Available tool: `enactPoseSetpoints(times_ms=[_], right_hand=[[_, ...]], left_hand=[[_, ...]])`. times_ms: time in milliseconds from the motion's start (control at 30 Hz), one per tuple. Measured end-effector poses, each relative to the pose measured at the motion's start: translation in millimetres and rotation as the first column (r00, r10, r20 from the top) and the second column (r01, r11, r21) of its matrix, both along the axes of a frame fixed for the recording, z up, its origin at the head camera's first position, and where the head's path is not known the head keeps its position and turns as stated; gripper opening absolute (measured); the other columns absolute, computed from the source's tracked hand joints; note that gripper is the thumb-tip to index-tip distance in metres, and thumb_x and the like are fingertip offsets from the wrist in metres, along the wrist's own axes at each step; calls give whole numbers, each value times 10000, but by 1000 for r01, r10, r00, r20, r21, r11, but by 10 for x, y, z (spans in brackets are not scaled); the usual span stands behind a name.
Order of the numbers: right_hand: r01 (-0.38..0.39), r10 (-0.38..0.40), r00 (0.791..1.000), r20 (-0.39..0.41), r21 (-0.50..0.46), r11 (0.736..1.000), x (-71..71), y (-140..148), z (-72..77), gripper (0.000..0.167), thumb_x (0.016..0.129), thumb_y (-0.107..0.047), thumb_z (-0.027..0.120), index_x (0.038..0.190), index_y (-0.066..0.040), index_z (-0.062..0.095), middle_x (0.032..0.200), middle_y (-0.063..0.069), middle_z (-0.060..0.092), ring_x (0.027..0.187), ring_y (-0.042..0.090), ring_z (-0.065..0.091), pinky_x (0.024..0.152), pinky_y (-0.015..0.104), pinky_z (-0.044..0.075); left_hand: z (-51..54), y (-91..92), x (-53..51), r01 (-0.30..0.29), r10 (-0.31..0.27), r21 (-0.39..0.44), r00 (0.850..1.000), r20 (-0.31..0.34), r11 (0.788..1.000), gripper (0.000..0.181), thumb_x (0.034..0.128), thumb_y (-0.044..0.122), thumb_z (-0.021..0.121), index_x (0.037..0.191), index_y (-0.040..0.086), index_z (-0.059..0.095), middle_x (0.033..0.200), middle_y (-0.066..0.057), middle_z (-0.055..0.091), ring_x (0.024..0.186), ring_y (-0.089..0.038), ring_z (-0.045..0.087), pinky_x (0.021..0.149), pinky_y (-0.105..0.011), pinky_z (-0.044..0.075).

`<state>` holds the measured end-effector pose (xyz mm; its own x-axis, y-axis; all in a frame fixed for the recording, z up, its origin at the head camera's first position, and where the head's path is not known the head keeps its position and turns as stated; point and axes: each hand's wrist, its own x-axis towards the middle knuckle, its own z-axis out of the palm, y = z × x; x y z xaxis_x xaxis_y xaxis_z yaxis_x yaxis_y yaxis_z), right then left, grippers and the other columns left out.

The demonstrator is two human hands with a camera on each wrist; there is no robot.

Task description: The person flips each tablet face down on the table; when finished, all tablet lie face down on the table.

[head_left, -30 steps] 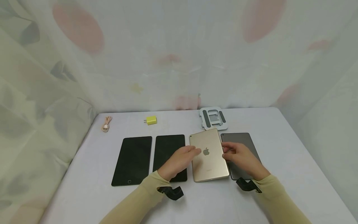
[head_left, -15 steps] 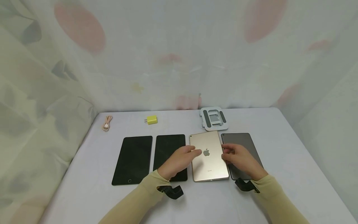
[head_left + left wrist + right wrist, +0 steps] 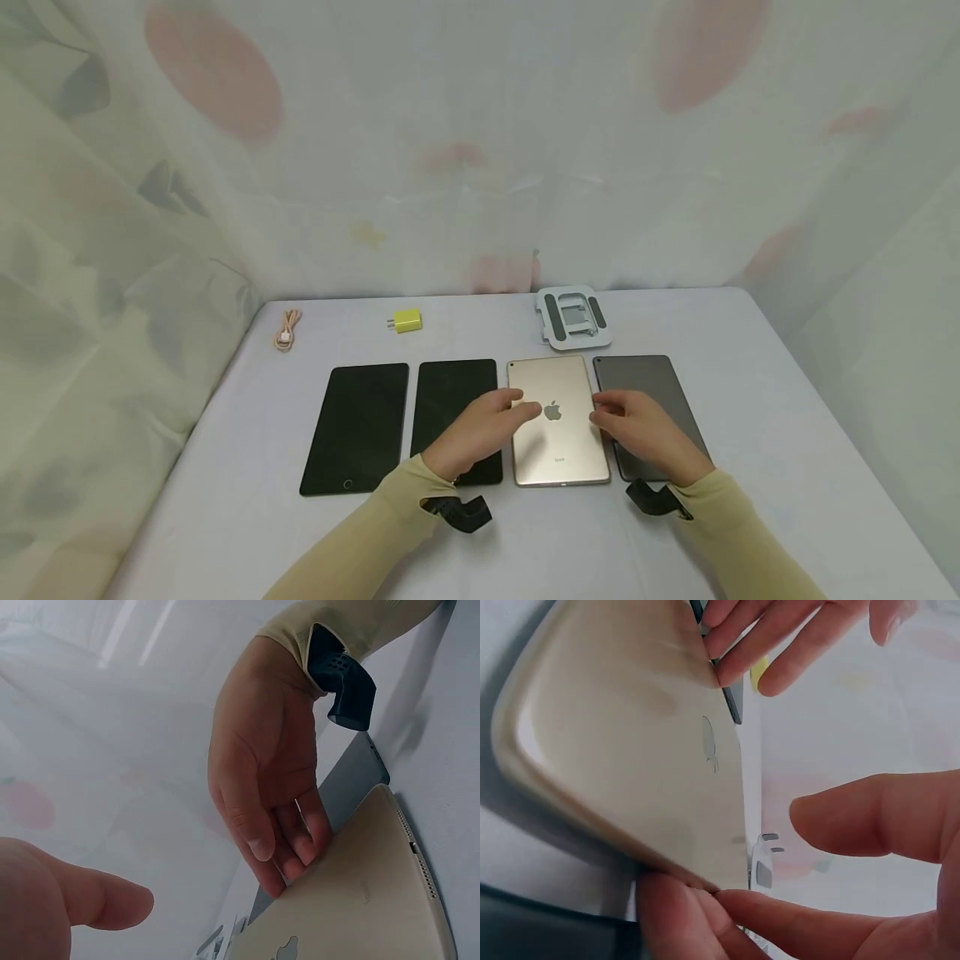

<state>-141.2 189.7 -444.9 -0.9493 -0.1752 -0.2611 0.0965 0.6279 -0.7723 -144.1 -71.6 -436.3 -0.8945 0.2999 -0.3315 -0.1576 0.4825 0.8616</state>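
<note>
A: What's the setting?

B: A table under a smooth white cloth (image 3: 555,550), backed by pale fabric (image 3: 480,183) printed with faded pink ovals. More fabric hangs at both sides, the left one (image 3: 82,333) marked with grey leaf shapes.

A: And the tablet between the hands?

B: A gold iPad (image 3: 562,454), third from the left in a row on the cloth. Its back faces up, slightly glossy, with a grey Apple logo (image 3: 552,411) in the middle, small lettering below and rounded corners.

A: Does either hand grip it?

B: No. The left hand (image 3: 480,425) has its fingers extended at the left edge, thumb raised clear; I can't tell whether they touch. The right hand (image 3: 645,429) is loosely open, fingertips against the right edge, thumb well apart from them.

A: Count everything else?

B: Three more tablets: two black ones screen up, the left black tablet (image 3: 360,425) and the right black tablet (image 3: 456,383), and one dark grey tablet (image 3: 648,379) back up. Behind them: one coiled pinkish cable (image 3: 286,331), one yellow plug adapter (image 3: 408,321), one folded pale stand (image 3: 577,343).
</note>
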Motion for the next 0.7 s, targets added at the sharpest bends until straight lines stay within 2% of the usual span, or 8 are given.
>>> enactPoseSetpoints(times_ms=[233, 367, 500, 600, 700], right_hand=[[20, -12, 998, -56, 150, 988, 40, -78, 48, 476, 1014, -256, 645, 1379, 47, 683, 1227, 161, 773, 1110, 275, 716, 937, 450, 604], [34, -23, 998, -65, 182, 983, 58, -122, 90, 368, 1002, -261, 626, 1247, -17, 753, 1150, 116, 780, 994, 234, 702, 841, 404, 598], [59, -44, 996, -78, 214, 975, 69, -174, 97, 267, 985, -254, 620, 1098, -64, 770, 1020, 70, 757, 853, 193, 651, 726, 337, 542], [72, -50, 994, -101, 232, 970, 73, -244, 115, 283, 986, -270, 619, 1117, -64, 762, 1045, 80, 766, 890, 210, 676, 754, 367, 559], [66, -40, 992, -119, 219, 974, 68, -370, 143, 349, 1000, -300, 623, 1220, -57, 745, 1188, 110, 773, 1024, 250, 719, 867, 436, 595]], left_hand=[[-14, 1, -9, 4, -4, -10, 1000, -5, 1000, 733, 1044, 523, 606, 1565, 12, 534, 1635, -152, 534, 1506, -345, 525, 1221, -574, 457], [-19, 7, -1, 11, -12, -25, 1000, -19, 1000, 737, 1039, 523, 605, 1570, 18, 529, 1621, -166, 546, 1475, -355, 553, 1200, -586, 476], [-40, 18, 13, 18, -19, -49, 999, -33, 999, 740, 1031, 523, 608, 1580, 34, 523, 1587, -177, 579, 1420, -352, 599, 1161, -582, 512], [-54, -6, 20, 2, -6, -58, 997, -71, 998, 708, 1034, 508, 614, 1575, 58, 538, 1539, -174, 622, 1360, -327, 640, 1106, -552, 555], [-54, -92, 14, -43, 35, -58, 990, -137, 997, 652, 1050, 464, 617, 1574, 82, 547, 1483, -163, 667, 1300, -303, 677, 1043, -518, 596]])
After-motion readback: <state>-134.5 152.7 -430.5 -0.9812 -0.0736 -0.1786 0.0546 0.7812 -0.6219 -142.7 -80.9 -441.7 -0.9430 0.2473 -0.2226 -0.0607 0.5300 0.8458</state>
